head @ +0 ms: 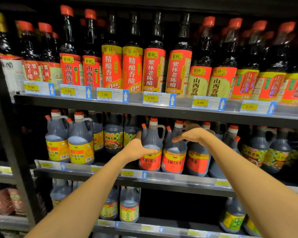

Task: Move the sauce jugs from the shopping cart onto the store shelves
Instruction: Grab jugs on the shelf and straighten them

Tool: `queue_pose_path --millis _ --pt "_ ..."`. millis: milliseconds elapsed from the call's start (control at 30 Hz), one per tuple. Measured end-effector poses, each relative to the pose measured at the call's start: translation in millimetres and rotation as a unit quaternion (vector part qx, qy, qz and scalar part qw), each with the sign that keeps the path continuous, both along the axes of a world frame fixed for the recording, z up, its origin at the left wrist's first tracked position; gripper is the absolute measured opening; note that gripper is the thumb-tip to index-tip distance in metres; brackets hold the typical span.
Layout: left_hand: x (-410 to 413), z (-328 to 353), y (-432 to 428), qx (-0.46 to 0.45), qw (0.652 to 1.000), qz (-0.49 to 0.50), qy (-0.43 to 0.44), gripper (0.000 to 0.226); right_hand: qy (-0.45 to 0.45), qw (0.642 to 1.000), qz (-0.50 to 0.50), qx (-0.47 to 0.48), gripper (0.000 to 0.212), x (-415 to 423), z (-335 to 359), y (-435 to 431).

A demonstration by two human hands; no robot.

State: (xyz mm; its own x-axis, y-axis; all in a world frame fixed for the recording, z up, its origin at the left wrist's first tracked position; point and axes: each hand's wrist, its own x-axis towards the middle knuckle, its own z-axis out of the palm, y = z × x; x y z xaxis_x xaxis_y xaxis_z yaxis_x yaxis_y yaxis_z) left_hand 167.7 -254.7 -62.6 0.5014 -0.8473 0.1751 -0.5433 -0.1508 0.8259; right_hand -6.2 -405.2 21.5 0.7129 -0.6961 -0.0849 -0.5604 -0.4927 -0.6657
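Nearest, the left hand (138, 149) is wrapped round the left side of a red-label jug (150, 160) — thumb (150, 151) laid across its front. The right hand (194, 135) is held flat, fingers (176, 139) straight, and rested on the next jug (174, 160). Both jugs are stood side by side on the middle shelf (179, 179). Higher up, tall bottles (132, 69) are lined up.

Sauce jugs (150, 146): dark translucent plastic, glossy paper labels. Upper bottles (154, 54): shiny, glass-like. Shelves (110, 104): matt black metal.
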Motion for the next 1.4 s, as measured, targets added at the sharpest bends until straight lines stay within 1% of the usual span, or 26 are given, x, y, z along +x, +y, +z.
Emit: queue_pose_path --millis 67,133,167,200,267,333,400,433,500,567,633,733,833,900,1000,1100,1167,1400 --pt "-3.7 -2.0 3.4 -0.002 1.0 0.015 -0.001 0.118 -0.01 1.0 -0.015 -0.003 0.06 -3.1 -6.3 0.9" --pt "-7.4 -2.6 7.3 -0.012 0.999 0.031 -0.011 0.116 -0.031 0.998 -0.039 -0.029 0.054 -6.1 -14.4 2.3" --pt "-9.6 -3.4 9.3 -0.021 0.999 0.036 -0.016 0.113 -0.041 0.997 -0.05 -0.053 0.047 -8.1 -18.5 4.3" --pt "-12.7 -4.4 11.1 -0.032 0.999 0.038 -0.02 0.109 -0.051 0.994 -0.056 -0.082 0.044 -10.4 -22.2 7.0" --pt "-20.3 -7.5 14.6 -0.052 0.997 0.048 -0.038 0.098 -0.083 0.985 -0.055 -0.139 0.043 -15.8 -28.7 13.0" --pt "-30.1 -9.9 20.1 -0.061 0.993 0.073 -0.074 0.09 -0.123 0.971 -0.059 -0.195 0.037 -25.2 -36.0 20.6" --pt "-40.0 -12.1 25.7 -0.072 0.985 0.107 -0.111 0.088 -0.15 0.956 -0.055 -0.246 0.036 -36.7 -44.7 27.7" --pt "-44.3 -12.6 28.1 -0.077 0.98 0.129 -0.129 0.086 -0.163 0.949 -0.042 -0.266 0.04 -43.0 -48.9 31.4" --pt "-52.6 -11.5 33.5 -0.083 0.966 0.173 -0.174 0.078 -0.172 0.942 -0.018 -0.288 0.059 -56.6 -57.2 37.9" --pt "-60.1 -9.3 39.0 -0.082 0.95 0.185 -0.238 0.073 -0.174 0.936 -0.024 -0.306 0.065 -71.2 -63.6 44.5" --pt "-65.7 -6.1 42.6 -0.065 0.931 0.167 -0.318 0.071 -0.16 0.934 -0.037 -0.318 0.067 -84.8 -67.4 48.2" --pt "-75.2 -0.9 44.0 -0.006 0.896 0.107 -0.43 0.067 -0.062 0.933 -0.052 -0.35 0.075 -103.7 -68.3 55.0" --pt "-87.2 1.8 42.4 0.035 0.865 0.066 -0.497 0.069 0.026 0.922 -0.065 -0.381 0.083 -121.0 -68.4 61.1" --pt "-98.8 2.4 39.2 0.033 0.847 0.052 -0.529 0.069 0.054 0.917 -0.072 -0.388 0.085 -131.9 -67.7 62.1" --pt "-120.1 7.5 28.3 0.029 0.833 0.026 -0.552 0.069 0.062 0.917 -0.088 -0.383 0.084 -148.3 -68.4 56.8" --pt "-141.3 15.6 12.0 0.03 0.836 0.02 -0.547 0.07 0.063 0.923 -0.101 -0.367 0.087 -163.3 -70.3 44.7" --pt "-155.2 18.4 -1.4 0.042 0.839 0.008 -0.543 0.071 0.044 0.923 -0.111 -0.367 0.087 -172.5 -71.7 33.1" --pt "-189.1 32.8 -57.4 0.099 0.802 0.02 -0.589 0.065 -0.014 0.923 -0.115 -0.368 0.082 -189.6 -58.9 -29.8"
